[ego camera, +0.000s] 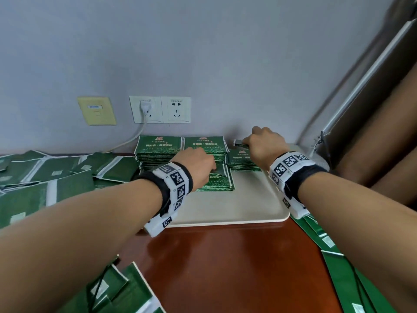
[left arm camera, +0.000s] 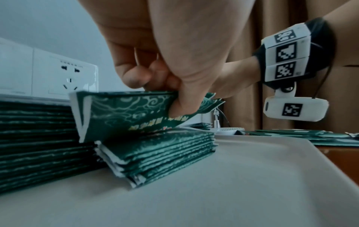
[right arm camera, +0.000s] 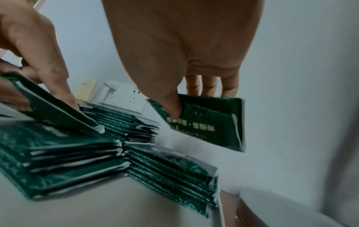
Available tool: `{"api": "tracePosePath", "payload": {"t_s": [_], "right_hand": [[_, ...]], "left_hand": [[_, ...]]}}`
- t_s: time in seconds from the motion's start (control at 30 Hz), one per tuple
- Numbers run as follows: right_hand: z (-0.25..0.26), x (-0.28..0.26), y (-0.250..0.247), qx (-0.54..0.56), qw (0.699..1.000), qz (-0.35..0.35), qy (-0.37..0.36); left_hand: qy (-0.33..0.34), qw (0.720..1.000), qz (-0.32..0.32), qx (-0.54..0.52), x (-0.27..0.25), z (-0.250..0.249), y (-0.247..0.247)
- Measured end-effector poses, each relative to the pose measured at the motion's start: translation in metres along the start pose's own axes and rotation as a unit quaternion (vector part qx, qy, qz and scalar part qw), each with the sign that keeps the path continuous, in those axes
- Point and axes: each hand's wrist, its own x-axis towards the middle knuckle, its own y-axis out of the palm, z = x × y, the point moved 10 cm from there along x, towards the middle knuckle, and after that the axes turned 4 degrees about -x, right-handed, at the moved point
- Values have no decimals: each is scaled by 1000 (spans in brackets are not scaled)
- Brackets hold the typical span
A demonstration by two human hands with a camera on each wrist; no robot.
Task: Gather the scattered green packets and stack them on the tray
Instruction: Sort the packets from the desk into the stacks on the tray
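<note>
A cream tray point(ego camera: 225, 206) sits against the wall and carries several stacks of green packets point(ego camera: 158, 147). My left hand point(ego camera: 203, 170) pinches one green packet point(left arm camera: 120, 113), tilted, just above the low front stack point(left arm camera: 159, 150). A taller stack point(left arm camera: 38, 141) stands behind it. My right hand point(ego camera: 252, 143) holds a thin bundle of packets point(right arm camera: 205, 122) between thumb and fingers. It hangs in the air over the right-hand stack point(right arm camera: 170, 170) near the tray's back right corner.
Loose green packets lie scattered on the brown table point(ego camera: 225, 267) at the left point(ego camera: 45, 177), bottom left point(ego camera: 117, 290) and right point(ego camera: 338, 267). Wall sockets point(ego camera: 160, 109) with a plugged cable are behind the tray. A white lamp base point(ego camera: 316, 159) and a curtain point(ego camera: 372, 132) stand at the right.
</note>
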Motion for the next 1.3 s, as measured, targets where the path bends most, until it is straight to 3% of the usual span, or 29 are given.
{"api": "tracePosePath", "payload": {"t_s": [0.2, 0.5, 0.87, 1.3], "right_hand": [[2, 16, 40, 44, 998, 53, 14], [-4, 10, 68, 107, 989, 101, 3], [-1, 10, 64, 166, 982, 87, -14], [-19, -44, 6, 123, 989, 80, -2]], "left_hand": [[10, 1000, 26, 12, 8, 0, 20], [16, 999, -13, 51, 11, 2, 18], [-11, 995, 53, -87, 5, 18, 33], [-15, 999, 7, -43, -21, -4, -1]]}}
